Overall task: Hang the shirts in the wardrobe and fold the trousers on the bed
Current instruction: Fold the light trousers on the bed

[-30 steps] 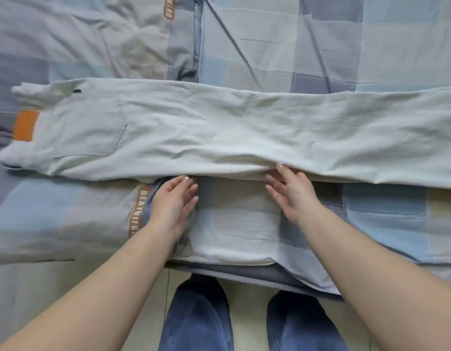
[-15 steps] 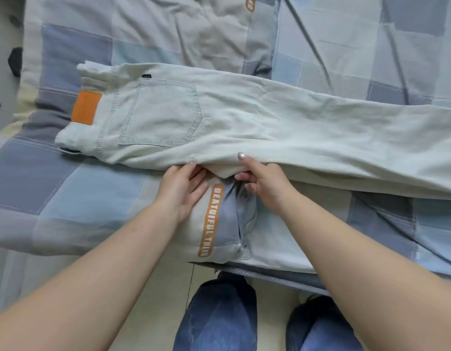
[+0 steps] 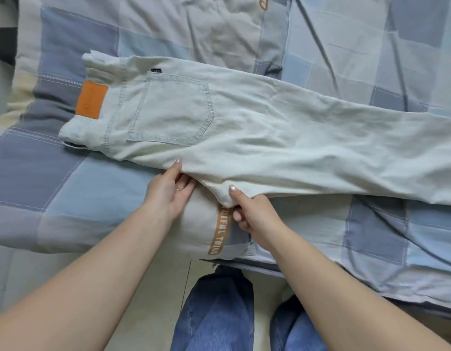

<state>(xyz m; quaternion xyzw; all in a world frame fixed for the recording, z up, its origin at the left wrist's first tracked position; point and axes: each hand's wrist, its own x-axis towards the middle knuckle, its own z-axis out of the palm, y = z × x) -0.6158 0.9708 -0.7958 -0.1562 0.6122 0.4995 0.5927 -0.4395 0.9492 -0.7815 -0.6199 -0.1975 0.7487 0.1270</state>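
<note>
Two hands work one pair of pale trousers (image 3: 282,138), which lies lengthwise across the bed (image 3: 67,178), already doubled leg over leg, waistband to the left with its orange patch (image 3: 91,100) and back pocket (image 3: 168,110) facing up, legs running off the right edge of view. The checked quilt beneath is soft and rumpled, so any pull on the near edge could drag the whole garment toward the person or slide the top leg off the lower one, spoiling the fold line.

The right hand (image 3: 254,211) pinches the protruding crotch point, thumb on top and fingers curled under it; if it tucks this flap unevenly, a lump would probably sit inside the later folds. The left hand (image 3: 168,191) holds the near seam beside it, thumb on the cloth; its fingers seem to reach under the edge, though the fabric hides them, so I cannot tell how firmly they grip. Lifting there could wrinkle the seat area. The waistband corner at far left already looks bunched.
</note>
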